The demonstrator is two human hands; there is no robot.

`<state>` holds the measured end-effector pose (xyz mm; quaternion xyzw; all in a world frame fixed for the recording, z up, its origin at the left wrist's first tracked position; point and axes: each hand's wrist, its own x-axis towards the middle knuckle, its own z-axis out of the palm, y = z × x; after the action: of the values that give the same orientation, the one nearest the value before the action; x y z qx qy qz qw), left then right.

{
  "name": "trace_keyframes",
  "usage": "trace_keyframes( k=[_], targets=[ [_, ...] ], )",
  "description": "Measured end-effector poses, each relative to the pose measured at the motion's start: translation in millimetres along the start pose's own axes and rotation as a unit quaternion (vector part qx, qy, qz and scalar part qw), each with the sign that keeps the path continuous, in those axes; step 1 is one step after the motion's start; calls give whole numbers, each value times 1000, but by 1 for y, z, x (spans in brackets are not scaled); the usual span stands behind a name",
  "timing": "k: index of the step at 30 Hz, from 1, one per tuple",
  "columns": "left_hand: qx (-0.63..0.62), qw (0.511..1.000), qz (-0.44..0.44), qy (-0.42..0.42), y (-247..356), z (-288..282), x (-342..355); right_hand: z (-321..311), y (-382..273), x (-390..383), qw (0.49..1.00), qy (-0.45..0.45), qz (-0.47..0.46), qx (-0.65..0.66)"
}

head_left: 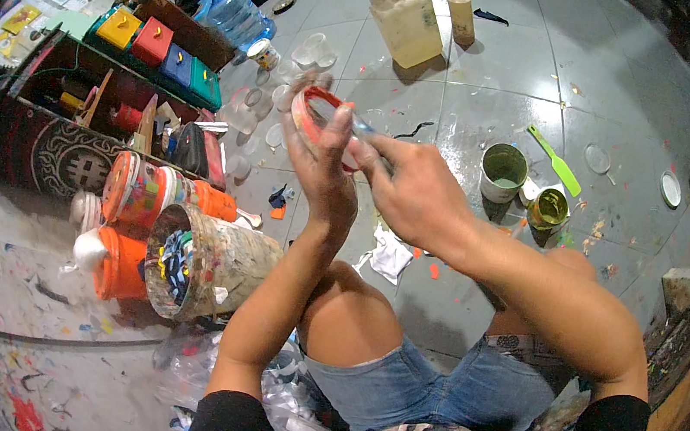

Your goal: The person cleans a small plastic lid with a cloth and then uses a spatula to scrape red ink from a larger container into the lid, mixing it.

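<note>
My left hand [325,147] is raised in front of me, its fingers and thumb wrapped round a small round tub [315,111] with a red, paint-like edge. The tub is tilted, and its open side faces right. My right hand [407,176] comes in from the right with closed fingers, close against the tub. A thin tool with a bluish part [362,128] shows at its fingertips; motion blurs it, so its kind is unclear. Further right on the floor stand a grey-green paint pot [504,174], a smaller olive paint pot [549,209] and a bright green spatula [554,160].
A jerrycan [407,23] and a squeeze bottle [460,17] stand at the back. Clear plastic cups [246,108] lie on the left near a box with coloured drawers [154,42]. Orange buckets [121,264] and a paint-stained bucket [221,260] sit by my left knee; a white rag [390,255] lies ahead.
</note>
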<state>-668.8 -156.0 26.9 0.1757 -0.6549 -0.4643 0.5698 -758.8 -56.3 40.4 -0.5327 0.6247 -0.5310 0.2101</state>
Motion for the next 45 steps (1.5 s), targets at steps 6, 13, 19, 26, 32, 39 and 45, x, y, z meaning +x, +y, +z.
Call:
trace_keyframes(
  k=[6,13,19,26,32,39,45],
  targets=[
    [-280,910,-296,-78,7,-14,6,-11,6,2,978,-6,-50,-205],
    [-284,897,-337,-22,16,-21,15,-10,13,2,952,-17,-108,-286],
    [-344,870,-349,-46,5,-35,15,-21,11,9,948,-31,-124,-291],
    [-299,905,-299,-47,2,-27,13,-13,10,4,964,-30,-108,-239],
    [-289,903,-315,-36,-1,-20,10,-9,13,9,967,-39,-90,-237],
    [-285,890,-355,8,4,-7,7,-3,23,15,966,-40,-82,-241],
    [-308,888,-341,-10,-2,-17,8,7,28,18,948,-36,-98,-301]
  ],
)
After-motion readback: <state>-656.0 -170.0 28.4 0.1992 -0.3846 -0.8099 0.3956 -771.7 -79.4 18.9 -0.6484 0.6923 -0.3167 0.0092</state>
